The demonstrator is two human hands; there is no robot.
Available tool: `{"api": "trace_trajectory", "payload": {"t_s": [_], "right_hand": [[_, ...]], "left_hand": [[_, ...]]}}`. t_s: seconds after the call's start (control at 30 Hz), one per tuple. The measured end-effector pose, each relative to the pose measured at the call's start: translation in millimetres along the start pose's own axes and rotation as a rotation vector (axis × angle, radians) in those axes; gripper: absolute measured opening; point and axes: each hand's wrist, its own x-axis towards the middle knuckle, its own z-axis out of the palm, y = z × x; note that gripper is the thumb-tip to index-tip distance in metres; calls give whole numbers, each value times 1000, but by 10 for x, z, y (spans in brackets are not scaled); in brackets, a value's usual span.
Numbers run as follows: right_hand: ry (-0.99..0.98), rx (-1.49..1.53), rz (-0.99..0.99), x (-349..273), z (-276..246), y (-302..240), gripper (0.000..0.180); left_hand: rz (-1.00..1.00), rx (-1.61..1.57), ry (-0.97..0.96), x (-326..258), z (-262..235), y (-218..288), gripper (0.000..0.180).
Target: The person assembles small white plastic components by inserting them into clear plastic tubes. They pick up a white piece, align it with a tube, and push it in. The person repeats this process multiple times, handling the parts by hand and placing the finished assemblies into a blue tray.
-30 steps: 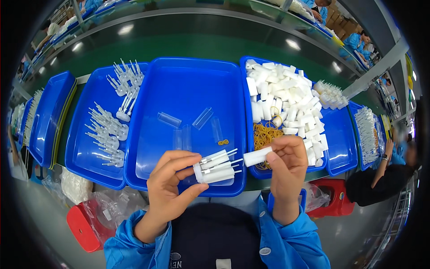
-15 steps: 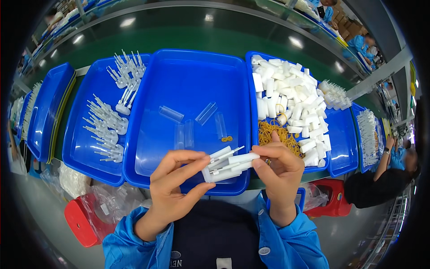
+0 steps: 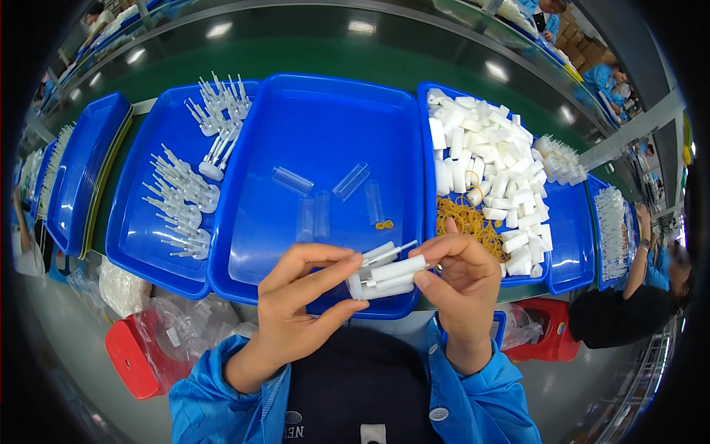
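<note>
My left hand point(image 3: 296, 296) is closed round the base of a white plastic piece with several thin rods point(image 3: 356, 286), held tilted over the near edge of the middle blue tray. White foam sleeves point(image 3: 399, 268) lie along its rods, and one bare rod tip sticks out at the far side. With thumb and forefinger my right hand point(image 3: 470, 292) pinches the free end of the nearest white foam sleeve. Part of the piece is hidden behind my left fingers. Several clear plastic tubes point(image 3: 351, 181) and a few small yellow rubber bands point(image 3: 384, 225) lie in the middle tray.
Left of the middle blue tray point(image 3: 333, 92), another tray point(image 3: 137, 244) holds several white rodded pieces point(image 3: 185, 196). The right tray holds many white foam blocks point(image 3: 492, 159) and a heap of yellow rubber bands point(image 3: 466, 222). Red stools point(image 3: 133, 355) stand below. A co-worker's arm point(image 3: 642, 251) shows at right.
The trays sit slightly further right and higher in the view. Both hands keep their grip, and the right fingers have moved a little at the foam sleeve's end.
</note>
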Motion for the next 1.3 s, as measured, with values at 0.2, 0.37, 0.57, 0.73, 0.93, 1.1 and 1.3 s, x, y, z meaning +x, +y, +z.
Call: {"api": "trace_trajectory", "payload": {"t_s": [0.2,0.37,0.57,0.73,0.93,1.1,1.3], "right_hand": [[-37,-82,-122,-12,83,12,17],[-127,-439,-330,35,-18,-89,20],[-61,-890,-206,-27,-923,-331,16],[-181,-1152,-47,-144,-1153,-383,18],[-233,-1208,-21,-149,-1133,-365,17],[-275,-1124,8,-110,-1180,-310,14],[-218,-984,-172,-112,-1083,-291,15]], "left_hand": [[-3,-19,-7,-8,-16,-6,49],[-85,-51,-6,28,8,68,47],[-154,-190,86,-23,19,25,46],[-117,-225,56,23,47,20,33],[-185,-275,43,15,16,59,41],[-301,-359,-32,-10,19,110,44],[-273,-365,-30,0,20,82,44]]}}
